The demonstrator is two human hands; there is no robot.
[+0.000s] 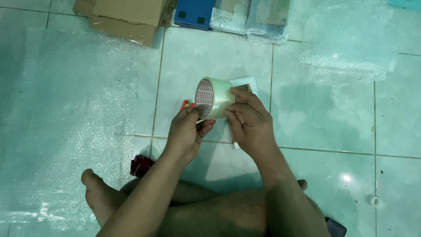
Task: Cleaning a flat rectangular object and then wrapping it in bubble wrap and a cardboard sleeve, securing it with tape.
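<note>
Above tiled floor (pixel 324 109), a tape roll (pixel 213 97), axis sideways, is pinched between left hand (pixel 186 134) and right hand (pixel 251 125) fingers.

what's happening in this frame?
A person sits cross-legged on a tiled floor, holding a roll of clear tape up in both hands. The left hand grips its lower edge, while the right hand has its fingers on the outer surface. A bubble wrap sheet lies to the left, with flattened cardboard and wrapped packages beyond.
</note>
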